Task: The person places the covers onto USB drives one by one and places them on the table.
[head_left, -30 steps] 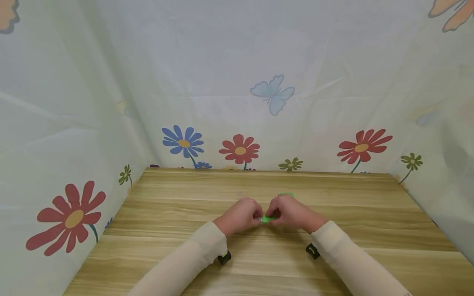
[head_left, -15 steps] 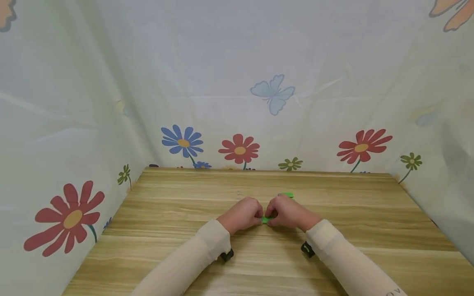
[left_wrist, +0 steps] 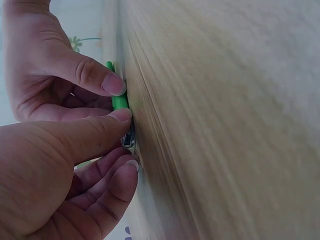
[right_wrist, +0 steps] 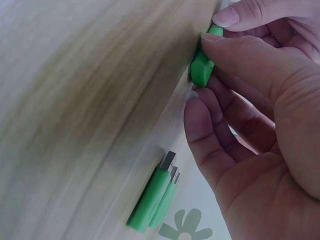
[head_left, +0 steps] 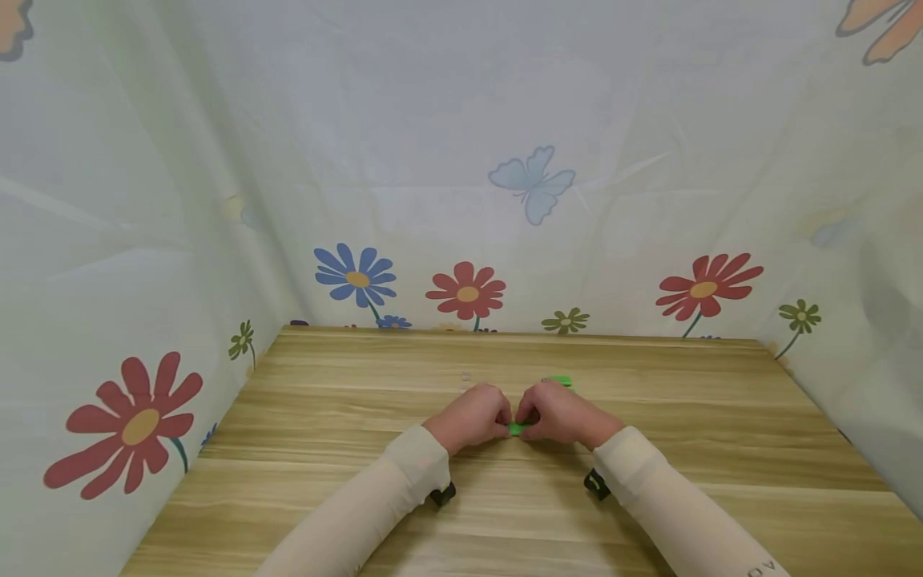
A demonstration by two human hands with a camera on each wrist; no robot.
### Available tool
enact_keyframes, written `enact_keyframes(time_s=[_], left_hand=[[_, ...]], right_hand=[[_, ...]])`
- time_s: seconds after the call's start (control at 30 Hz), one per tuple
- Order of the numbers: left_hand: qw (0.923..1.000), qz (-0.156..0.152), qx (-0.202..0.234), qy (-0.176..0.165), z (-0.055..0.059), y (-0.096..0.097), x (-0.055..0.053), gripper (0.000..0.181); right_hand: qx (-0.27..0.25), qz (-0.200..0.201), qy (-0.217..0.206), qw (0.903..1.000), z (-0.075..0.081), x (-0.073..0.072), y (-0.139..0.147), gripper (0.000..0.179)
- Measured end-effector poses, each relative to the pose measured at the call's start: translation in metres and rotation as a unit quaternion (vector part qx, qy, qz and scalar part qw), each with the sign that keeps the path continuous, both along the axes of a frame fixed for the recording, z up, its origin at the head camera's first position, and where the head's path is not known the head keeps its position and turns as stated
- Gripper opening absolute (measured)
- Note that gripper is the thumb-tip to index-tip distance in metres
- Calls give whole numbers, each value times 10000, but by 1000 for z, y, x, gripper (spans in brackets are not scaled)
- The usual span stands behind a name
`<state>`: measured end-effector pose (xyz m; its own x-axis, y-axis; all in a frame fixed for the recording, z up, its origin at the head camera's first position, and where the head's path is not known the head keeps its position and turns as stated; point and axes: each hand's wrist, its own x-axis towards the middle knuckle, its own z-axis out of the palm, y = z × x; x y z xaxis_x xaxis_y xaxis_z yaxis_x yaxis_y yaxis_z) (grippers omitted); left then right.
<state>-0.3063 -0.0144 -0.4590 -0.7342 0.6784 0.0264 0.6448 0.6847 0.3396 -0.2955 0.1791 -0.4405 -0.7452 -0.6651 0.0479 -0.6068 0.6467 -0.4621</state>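
Near the middle of the table, my right hand [head_left: 566,413] pinches a green USB flash drive [right_wrist: 201,69] between thumb and fingers. From the other side, my left hand [head_left: 472,417] pinches a small clear cap [left_wrist: 128,139] at the drive's end. The left thumb's tip touches the green body in the left wrist view. Both hands are close together and low over the wood, and the fingers hide much of the drive and cap. Beyond the right hand lie two more green USB flash drives [right_wrist: 150,201] side by side, their metal plugs bare.
Small clear pieces [head_left: 465,377] lie on the wooden table [head_left: 346,417] beyond the left hand. A white flowered curtain [head_left: 404,192] encloses the table at the back and on both sides. A dark strap piece [head_left: 443,494] hangs at the left wrist.
The hands have moved closer together, mostly in the first half second, and less of the green drive shows between them. Both hands keep their hold; the other drives stay in place.
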Motion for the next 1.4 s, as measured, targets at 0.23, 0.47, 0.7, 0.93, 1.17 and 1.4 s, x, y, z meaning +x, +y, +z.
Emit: enact_keyframes(time_s=[0.23,0.47,0.7,0.93,1.17,1.4], left_hand=[[9998,-14,-7,-219,-2,-3,-5,11],[9996,5,116,-276,11,-22,-19,20],[9972,661,304,-168,10,-50,-34,27],[9983,564,32,132,3,-67,-43,20],[9989,-40,-231,399,1,-68,-43,22],[9977,-75,-437,513,3,-64,-40,18]], right_hand=[[-39,5,-72,10000,-1,-1,2,11],[-97,-344,-57,9993,13,-7,20,16],[2,-454,263,9986,20,-12,47,14],[208,-576,209,9979,14,-14,59,9],[340,-755,71,9965,9,-14,60,12],[534,-808,-3,9953,6,-13,59,12]])
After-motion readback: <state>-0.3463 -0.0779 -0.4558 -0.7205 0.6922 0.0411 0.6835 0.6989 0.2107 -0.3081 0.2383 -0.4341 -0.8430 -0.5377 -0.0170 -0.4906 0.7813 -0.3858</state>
